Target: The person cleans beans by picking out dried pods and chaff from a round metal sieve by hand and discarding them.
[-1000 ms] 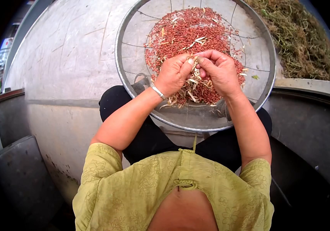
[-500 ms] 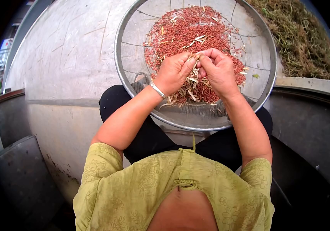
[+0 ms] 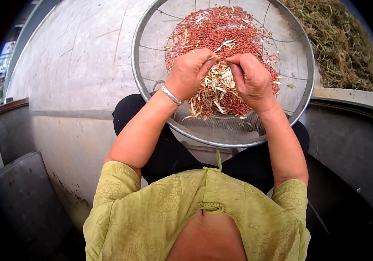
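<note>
Grey at the far left is a panel (image 3: 30,195), tilted, with dark edges around it. Next to it, pale concrete (image 3: 77,56) spreads toward the middle, scored with thin lines and marked with dark flecks lower down. Black trousers (image 3: 127,115) show at the knees, and a green shirt (image 3: 151,213) with a leafy pattern fills the bottom of the view.

Over the knees sits a round sieve (image 3: 135,56), its metal rim reaching from the left knee across to the right, its mesh thin enough to show what lies beneath. A silver bracelet (image 3: 170,95) circles the left wrist. The left hand (image 3: 188,74) is above the sieve, thumb and forefinger pinching a small tan scrap (image 3: 214,57). Below and between the hands, pale husks (image 3: 219,80) lie in a loose heap on red seeds (image 3: 234,32), which spread thickly over the middle of the mesh and thin out toward the edges.

Just beside, the right hand (image 3: 252,80) is also above the sieve, apart from the left, fingers curled in and the thumb tip near the forefinger; whether it grips anything cannot be told. Farther right, a green bit (image 3: 291,86) lies on the mesh. Beyond the rim, dry stalks (image 3: 338,48) are piled behind a pale ledge (image 3: 356,96).
</note>
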Action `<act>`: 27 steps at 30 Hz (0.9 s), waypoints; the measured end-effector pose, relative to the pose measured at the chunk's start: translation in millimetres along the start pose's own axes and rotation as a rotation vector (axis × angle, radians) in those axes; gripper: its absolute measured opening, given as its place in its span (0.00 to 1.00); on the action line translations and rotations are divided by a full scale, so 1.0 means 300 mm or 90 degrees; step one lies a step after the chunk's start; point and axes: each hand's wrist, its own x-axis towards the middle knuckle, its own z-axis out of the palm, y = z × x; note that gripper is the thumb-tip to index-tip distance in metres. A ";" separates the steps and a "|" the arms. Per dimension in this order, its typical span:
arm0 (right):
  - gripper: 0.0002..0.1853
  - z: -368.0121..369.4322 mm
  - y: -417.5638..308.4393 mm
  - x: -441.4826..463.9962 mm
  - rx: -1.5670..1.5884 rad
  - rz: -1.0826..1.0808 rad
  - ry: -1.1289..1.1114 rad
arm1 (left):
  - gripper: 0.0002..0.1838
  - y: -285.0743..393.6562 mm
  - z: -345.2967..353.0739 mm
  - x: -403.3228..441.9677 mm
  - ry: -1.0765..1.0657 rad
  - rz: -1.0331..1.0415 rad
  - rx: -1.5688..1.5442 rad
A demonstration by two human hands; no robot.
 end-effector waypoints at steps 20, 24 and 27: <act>0.05 -0.025 -0.032 0.005 0.498 0.458 -0.116 | 0.22 0.085 -0.002 -0.007 -0.228 -0.431 -0.625; 0.05 0.004 -0.024 -0.010 0.265 0.279 -0.103 | 0.28 0.032 0.032 -0.035 -0.312 -0.369 -0.552; 0.06 0.001 -0.012 -0.014 0.330 0.287 -0.154 | 0.26 0.058 0.049 -0.025 -0.278 -0.369 -0.592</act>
